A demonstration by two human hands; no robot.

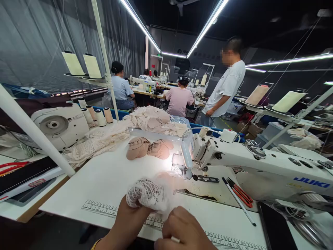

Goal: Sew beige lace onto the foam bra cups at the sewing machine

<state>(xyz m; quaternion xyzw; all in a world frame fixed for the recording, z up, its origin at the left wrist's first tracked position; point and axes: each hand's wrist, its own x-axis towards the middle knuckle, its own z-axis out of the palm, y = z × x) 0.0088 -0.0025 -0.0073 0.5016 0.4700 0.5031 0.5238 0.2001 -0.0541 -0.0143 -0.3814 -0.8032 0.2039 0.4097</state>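
Note:
My left hand (135, 215) is closed on a bunched piece of white lace fabric (147, 194), held over the front of the white sewing table. Beside it, my right hand (182, 227) is curled closed, with a small pale tip showing between the fingers; what it belongs to is hidden. Behind the lace, two fanned stacks of beige pads, a left stack (137, 147) and a right stack (160, 149), lie on the tabletop. To their right stands the white sewing machine (234, 156), its lamp (186, 154) lighting the needle area.
Red-handled thread snips (240, 192), a white pen (239, 201) and a black phone (277, 225) lie at right. A lace heap (156, 119) is at the back. Thread cones (101, 118) stand left. A person in a white shirt (225, 83) stands beyond; others sit at machines.

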